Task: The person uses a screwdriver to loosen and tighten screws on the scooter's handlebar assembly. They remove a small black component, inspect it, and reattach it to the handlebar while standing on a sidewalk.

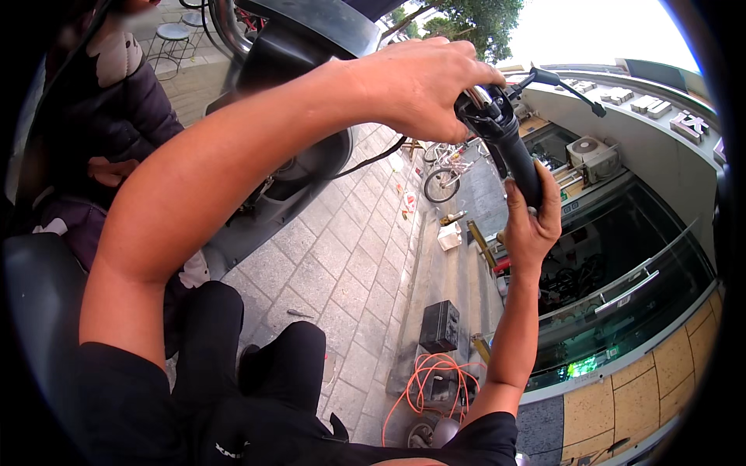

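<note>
My right hand [533,221] is closed round the outer end of a black handlebar grip [519,155], thumb on one side and fingers on the other. My left hand [420,89] reaches across to the grip's inner end, its thumb and fingers curled about the collar [488,116] there. A bit of shiny metal [482,96] shows between the fingers. From beside the collar a thin black cable [575,92] sticks out, with a thicker black piece along it and a small block at its tip. The fingers' far sides are hidden.
A dark scooter front [299,54] stands under my left forearm. A person in a dark purple jacket [148,101] is close at left. On the paving lie an orange hose or cord [420,380] and a black box [440,326]. A bicycle [443,185] and glass shopfront [622,272] stand beyond.
</note>
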`<action>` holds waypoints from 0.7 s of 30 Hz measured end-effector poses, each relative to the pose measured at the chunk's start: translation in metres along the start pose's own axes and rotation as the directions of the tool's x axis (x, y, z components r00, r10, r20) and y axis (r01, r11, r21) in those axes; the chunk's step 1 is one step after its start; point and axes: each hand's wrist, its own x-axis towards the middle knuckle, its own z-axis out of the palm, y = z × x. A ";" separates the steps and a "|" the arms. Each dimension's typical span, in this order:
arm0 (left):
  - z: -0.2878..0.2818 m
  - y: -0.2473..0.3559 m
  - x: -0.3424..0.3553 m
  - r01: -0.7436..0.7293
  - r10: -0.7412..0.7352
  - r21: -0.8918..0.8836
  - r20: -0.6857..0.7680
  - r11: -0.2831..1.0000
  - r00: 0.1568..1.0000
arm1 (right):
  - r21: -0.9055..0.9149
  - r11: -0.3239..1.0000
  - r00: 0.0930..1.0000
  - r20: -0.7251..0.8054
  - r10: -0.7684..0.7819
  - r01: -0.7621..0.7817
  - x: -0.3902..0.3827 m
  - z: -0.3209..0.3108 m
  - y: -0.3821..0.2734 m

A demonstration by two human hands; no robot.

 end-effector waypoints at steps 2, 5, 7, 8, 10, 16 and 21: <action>-0.003 0.000 -0.001 0.004 -0.003 -0.029 0.024 1.000 1.000 | 0.055 0.991 0.992 0.039 0.123 -0.125 0.001 -0.001 -0.005; -0.007 -0.001 -0.003 0.003 -0.003 -0.021 0.034 1.000 0.999 | 0.343 0.751 0.826 0.250 0.506 -0.564 0.018 -0.004 -0.037; -0.008 -0.001 -0.001 0.004 -0.004 -0.013 0.042 1.000 0.999 | 0.593 0.463 0.742 0.411 0.530 -0.659 0.018 -0.008 -0.019; -0.007 -0.001 -0.001 0.002 -0.001 -0.023 0.043 1.000 0.999 | 0.671 0.287 0.701 0.494 0.514 -0.683 0.018 -0.011 -0.012; -0.006 -0.001 0.000 -0.002 0.004 -0.041 0.045 0.999 0.999 | 0.644 0.379 0.729 0.447 0.518 -0.664 0.016 -0.012 -0.010; -0.008 0.000 -0.002 0.010 -0.010 -0.006 0.043 1.000 0.999 | 0.579 0.586 0.818 0.312 0.482 -0.567 0.011 -0.008 -0.011; -0.010 0.002 -0.003 -0.008 0.009 -0.029 0.049 1.000 0.999 | 0.542 0.644 0.836 0.261 0.482 -0.540 0.003 -0.013 -0.008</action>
